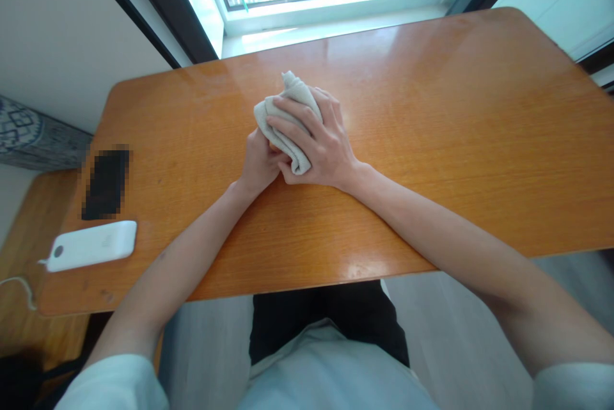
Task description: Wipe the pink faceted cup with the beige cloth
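A bunched-up light grey cloth (288,112) sits in the middle of the orange wooden table (432,141). My right hand (321,141) is wrapped over the cloth from the right, its fingers curled across the folds. My left hand (259,164) is tucked under and against the cloth from the left, fingers closed and mostly hidden behind the cloth and my right hand. Both forearms rest on the table.
A white power bank (91,245) with a thin cable lies near the table's front left corner. A dark, blurred-out flat object (105,183) lies just behind it. A window runs along the far edge of the table.
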`<state>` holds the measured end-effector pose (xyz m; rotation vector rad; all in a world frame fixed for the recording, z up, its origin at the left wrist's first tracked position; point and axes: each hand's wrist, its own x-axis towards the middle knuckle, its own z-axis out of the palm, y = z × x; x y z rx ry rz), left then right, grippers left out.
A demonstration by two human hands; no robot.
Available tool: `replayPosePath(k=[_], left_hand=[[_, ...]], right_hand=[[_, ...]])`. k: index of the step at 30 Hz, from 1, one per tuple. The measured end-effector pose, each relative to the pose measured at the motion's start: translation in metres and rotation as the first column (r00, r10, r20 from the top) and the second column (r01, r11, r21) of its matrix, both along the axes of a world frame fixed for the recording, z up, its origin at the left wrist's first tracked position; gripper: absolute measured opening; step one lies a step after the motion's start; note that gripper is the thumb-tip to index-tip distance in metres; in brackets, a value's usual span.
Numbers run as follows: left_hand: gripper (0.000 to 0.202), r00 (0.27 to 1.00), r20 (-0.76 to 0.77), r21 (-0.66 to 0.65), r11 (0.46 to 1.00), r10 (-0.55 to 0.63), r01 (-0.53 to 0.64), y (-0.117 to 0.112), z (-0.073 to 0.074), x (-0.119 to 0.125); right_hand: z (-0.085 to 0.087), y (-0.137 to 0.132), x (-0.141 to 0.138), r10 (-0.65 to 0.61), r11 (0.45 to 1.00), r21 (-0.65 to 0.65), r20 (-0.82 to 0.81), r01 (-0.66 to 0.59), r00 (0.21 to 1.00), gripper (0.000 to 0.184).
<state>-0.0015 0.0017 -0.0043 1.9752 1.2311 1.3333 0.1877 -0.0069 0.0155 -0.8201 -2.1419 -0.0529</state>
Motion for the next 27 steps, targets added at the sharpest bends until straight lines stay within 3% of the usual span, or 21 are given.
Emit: replayPosePath(k=[2,5,13,20,27], left_hand=[[0.042,1.000,-0.013,-0.012,1.000,-0.006,0.005,-0.001,0.001,0.001],[0.041,0.999,-0.038,0.018,1.000,0.000,0.001,-0.001,0.001,0.001],[0.054,1.000,-0.022,0.062,0.998,0.021,-0.019,0.003,-0.009,-0.002],[0.047,0.999,0.000,0.082,0.995,0.053,-0.052,0.007,-0.015,-0.001],[0.060,1.000,-0.001,0.083,0.997,-0.007,0.007,0.003,-0.004,0.003]], right_hand=[[-0.001,0.002,0.001,0.044,0.998,0.046,-0.047,-0.042,0.998,0.071],[0.000,0.003,0.004,0.104,0.995,0.011,-0.105,-0.103,0.989,0.078],[0.013,-0.007,0.000,-0.024,0.984,-0.180,-0.085,0.008,0.996,0.049],[0.007,-0.002,-0.004,-0.097,0.988,-0.138,-0.160,0.075,0.982,0.048],[0.010,-0.003,-0.004,-0.121,0.982,-0.173,-0.276,0.074,0.954,0.045]])
